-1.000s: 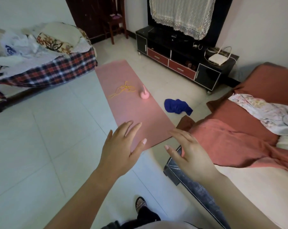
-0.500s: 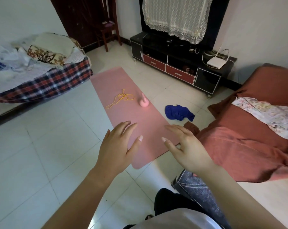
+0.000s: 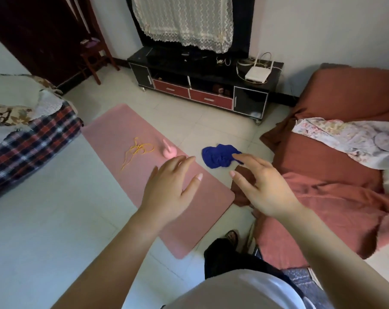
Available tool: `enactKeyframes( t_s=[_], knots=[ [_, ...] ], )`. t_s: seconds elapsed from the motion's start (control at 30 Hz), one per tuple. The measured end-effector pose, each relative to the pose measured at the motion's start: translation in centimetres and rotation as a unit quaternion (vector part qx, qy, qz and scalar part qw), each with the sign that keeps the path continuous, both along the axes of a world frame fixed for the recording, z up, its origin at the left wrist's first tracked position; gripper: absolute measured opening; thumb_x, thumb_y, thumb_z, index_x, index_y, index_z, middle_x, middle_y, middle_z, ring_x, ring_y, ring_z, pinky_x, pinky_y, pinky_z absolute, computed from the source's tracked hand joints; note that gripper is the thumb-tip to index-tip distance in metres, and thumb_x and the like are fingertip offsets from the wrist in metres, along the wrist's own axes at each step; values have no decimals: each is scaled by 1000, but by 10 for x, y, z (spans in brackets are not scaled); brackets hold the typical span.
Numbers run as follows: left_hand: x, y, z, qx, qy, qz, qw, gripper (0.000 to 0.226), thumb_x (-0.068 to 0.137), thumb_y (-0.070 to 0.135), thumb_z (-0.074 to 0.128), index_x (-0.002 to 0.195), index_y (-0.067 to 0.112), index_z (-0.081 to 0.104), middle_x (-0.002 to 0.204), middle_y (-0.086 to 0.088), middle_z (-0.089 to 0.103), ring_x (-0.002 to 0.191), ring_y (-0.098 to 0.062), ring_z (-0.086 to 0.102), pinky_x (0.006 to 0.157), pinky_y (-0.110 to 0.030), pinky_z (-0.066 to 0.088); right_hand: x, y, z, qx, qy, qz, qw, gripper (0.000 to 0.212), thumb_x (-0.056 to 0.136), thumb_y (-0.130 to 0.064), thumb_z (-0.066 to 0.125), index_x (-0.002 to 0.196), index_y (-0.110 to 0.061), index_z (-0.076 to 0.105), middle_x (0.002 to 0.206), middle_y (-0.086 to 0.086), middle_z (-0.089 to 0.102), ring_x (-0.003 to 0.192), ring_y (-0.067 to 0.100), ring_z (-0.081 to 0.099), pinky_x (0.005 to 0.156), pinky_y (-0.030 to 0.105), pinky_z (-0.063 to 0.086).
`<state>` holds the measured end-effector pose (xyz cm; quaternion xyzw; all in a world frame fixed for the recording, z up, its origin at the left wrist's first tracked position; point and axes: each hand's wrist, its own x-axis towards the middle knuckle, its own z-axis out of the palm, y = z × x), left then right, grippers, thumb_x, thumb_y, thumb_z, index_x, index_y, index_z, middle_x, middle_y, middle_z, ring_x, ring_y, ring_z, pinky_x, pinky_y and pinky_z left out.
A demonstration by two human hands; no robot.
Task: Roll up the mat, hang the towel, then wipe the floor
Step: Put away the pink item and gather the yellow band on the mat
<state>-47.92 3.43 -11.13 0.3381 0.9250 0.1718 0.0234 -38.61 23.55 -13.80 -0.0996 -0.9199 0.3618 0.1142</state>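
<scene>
Rolling the mat (image 3: 113, 132) as it lies would probably trap the yellow cord (image 3: 137, 150) and the small pink thing (image 3: 169, 152) that sit on its far half, the cord at 9 o'clock of the pink thing. I would expect a lumpy roll, or the pink thing knocked off across the tiles. The mat's near right corner lies just beside the rust sofa cover (image 3: 323, 188), which droops to the floor (image 3: 55, 219) there, so the first turn could catch cloth.

The left hand (image 3: 169, 190) hovers over the mat with its fingers straight and spread. The right hand (image 3: 265, 186) hovers at 3 o'clock of it, fingers loosely bent. Each grip is apart and holds nothing.

The mat is pink, thin and round-cornered. It lies flat and fully unrolled, running slantwise from 11 o'clock to 5 o'clock on pale tiles. The blue towel (image 3: 219, 156) lies crumpled on the floor at 3 o'clock of the pink thing, just off the mat's edge.
</scene>
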Motion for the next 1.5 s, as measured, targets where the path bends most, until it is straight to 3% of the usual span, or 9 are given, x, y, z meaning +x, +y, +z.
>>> enactKeyframes(
  t_s=[0.13,0.37,0.57,0.93,1.17,1.5],
  knots=[
    [-70,64,6,-5,4,-62,998,57,89,50,29,132,18,48,131,2,55,123,-17,47,96,-40,44,-51,55,9,22,-26,-21,999,50,91,-47,46,131,-17,50,131,-2,54,122,17,46,100,27,36],
    [-145,142,9,8,-23,-113,993,66,86,56,22,136,20,45,137,6,50,126,-11,44,101,-27,33,-95,119,29,23,-48,-68,996,45,90,-44,49,124,-16,56,125,-2,59,115,14,52,92,17,36],
    [-175,208,7,-9,-45,-162,986,60,90,53,26,141,22,37,144,6,42,131,-13,39,106,-37,36,-106,155,31,25,-53,-130,990,50,88,-49,52,127,-17,55,127,-1,58,120,15,49,97,17,32],
    [-251,315,0,2,-49,-211,976,52,95,46,35,142,25,34,146,7,38,133,-13,36,108,-40,35,-164,232,22,34,-82,-199,976,52,89,-48,51,133,-19,49,134,-4,52,125,14,44,97,18,30],
    [-344,414,-22,6,-70,-204,977,52,95,49,33,141,25,36,146,6,39,133,-14,37,107,-47,36,-263,325,14,31,-90,-192,977,53,88,-49,51,132,-19,50,129,-2,55,118,15,47,96,23,37],
    [-514,517,5,-2,-49,-145,988,50,96,44,37,142,25,35,147,5,37,132,-14,37,101,-31,35,-445,439,33,26,-100,-110,989,58,90,-56,43,136,-20,45,136,-1,50,127,17,43,105,34,38]
  ],
)
